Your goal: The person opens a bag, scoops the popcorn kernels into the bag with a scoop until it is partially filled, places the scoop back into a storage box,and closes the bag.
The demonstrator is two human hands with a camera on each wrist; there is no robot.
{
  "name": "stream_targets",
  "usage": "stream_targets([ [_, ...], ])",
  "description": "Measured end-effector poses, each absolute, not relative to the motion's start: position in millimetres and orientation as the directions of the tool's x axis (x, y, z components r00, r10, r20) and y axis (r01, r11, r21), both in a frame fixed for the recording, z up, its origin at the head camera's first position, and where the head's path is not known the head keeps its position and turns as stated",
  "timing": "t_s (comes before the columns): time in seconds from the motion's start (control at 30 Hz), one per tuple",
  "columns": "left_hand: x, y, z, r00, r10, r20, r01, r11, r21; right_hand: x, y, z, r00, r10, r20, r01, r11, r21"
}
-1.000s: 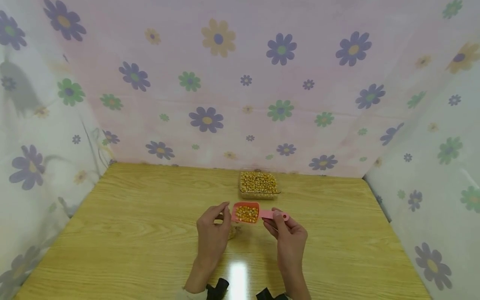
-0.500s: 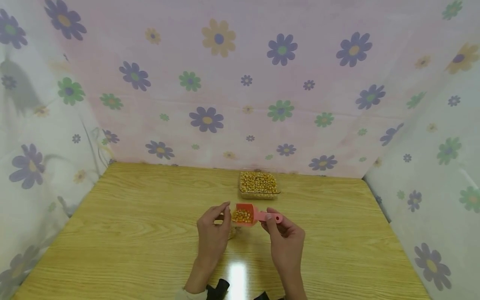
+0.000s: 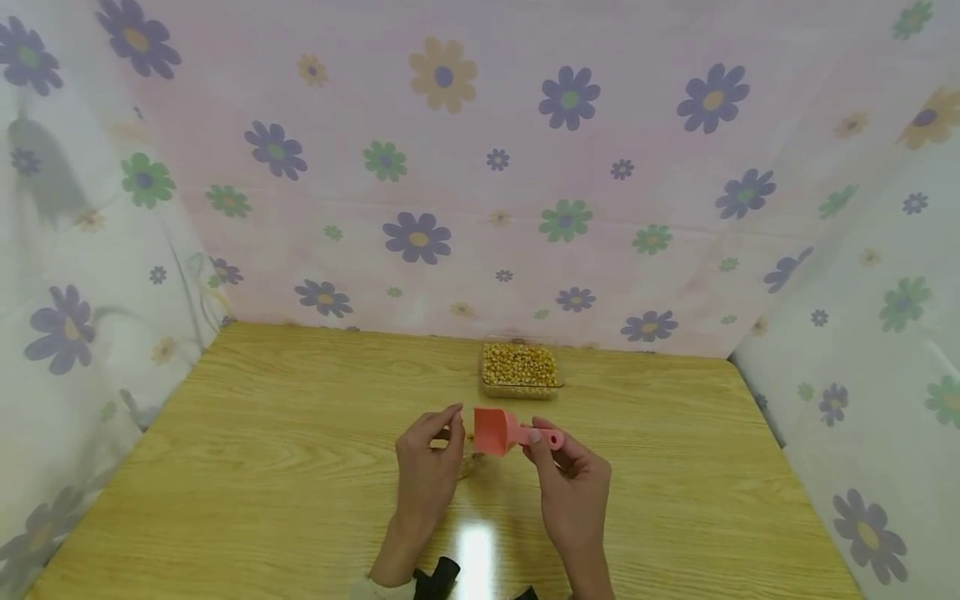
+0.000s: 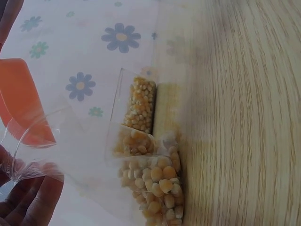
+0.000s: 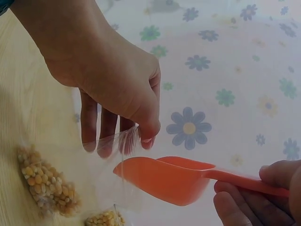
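Note:
My left hand (image 3: 429,458) pinches the upper edge of a clear plastic bag (image 5: 101,165) at its mouth. Corn kernels (image 4: 162,183) fill the lower part of the bag, which stands on the table; in the head view most of it is hidden behind my left hand. By its handle, between thumb and fingers, my right hand (image 3: 576,483) holds a pink scoop (image 3: 492,432). The scoop is tipped toward the bag, its front lip inside the mouth in the right wrist view. No kernels show in its bowl in the head view.
A clear rectangular container (image 3: 522,392) with many corn kernels stands at the back of the wooden table (image 3: 300,433), beyond both hands. A flower-patterned cloth (image 3: 337,150) hangs behind the table and along both sides.
My right hand has moved slightly left and tipped the scoop toward the bag. The kernels that lay in the scoop have left it. My left hand has stayed nearly in place.

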State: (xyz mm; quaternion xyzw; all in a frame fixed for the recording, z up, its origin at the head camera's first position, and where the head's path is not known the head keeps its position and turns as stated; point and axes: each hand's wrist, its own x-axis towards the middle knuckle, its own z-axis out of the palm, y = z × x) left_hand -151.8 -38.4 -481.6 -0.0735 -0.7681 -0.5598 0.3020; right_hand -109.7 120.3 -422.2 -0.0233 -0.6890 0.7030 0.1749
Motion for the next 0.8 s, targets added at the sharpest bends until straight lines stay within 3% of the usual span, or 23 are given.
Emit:
stream_targets([
  [0.53,-149.4,-40.5,-482.0,-0.82,-0.217,0.53,0.45,0.328,0.831,-108.2,117.3,-418.5,-0.922,0.263,0.284,-0.29,0.016,-0.957],
  [0.8,-148.2,-39.2,-485.1,-0.801,-0.223,0.556,0.48,0.315,0.818,-113.4,129.6,-413.3,-0.905,0.248,0.345,-0.332,0.093,-0.939],
])
